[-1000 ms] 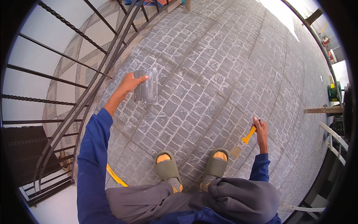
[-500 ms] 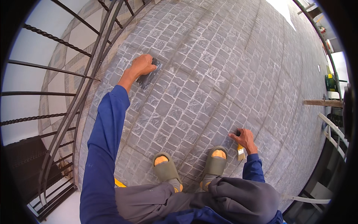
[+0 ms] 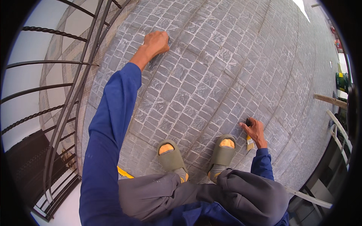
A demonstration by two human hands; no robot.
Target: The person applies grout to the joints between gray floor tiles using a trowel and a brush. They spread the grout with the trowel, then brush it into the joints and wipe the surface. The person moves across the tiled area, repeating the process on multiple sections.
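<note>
My left hand (image 3: pixel 156 42) is closed in a fist at arm's length, low over the grey stone-patterned floor (image 3: pixel 211 71). It grips a dark, flat, rectangular piece (image 3: pixel 152 64), now mostly covered by the hand and wrist; its exact kind does not show. Nearer my feet on the right, my right hand (image 3: pixel 255 132) is closed around a paintbrush (image 3: pixel 250 144) with a yellow part and pale bristles pointing back toward me. A black end sticks out by the thumb. Both sleeves are dark blue.
A dark metal railing (image 3: pixel 71 98) with twisted bars runs along the left. My olive slides (image 3: pixel 171 156) stand on the floor between the hands. By my left knee lies a yellow strip (image 3: pixel 125 172). At the right edge are a wooden bar (image 3: pixel 330 100), white frame pieces and a green container (image 3: pixel 342 81).
My left hand has slid forward and slightly right with the dark flat piece, which is now largely hidden. The whole view has shifted a little; the right hand still holds the paintbrush.
</note>
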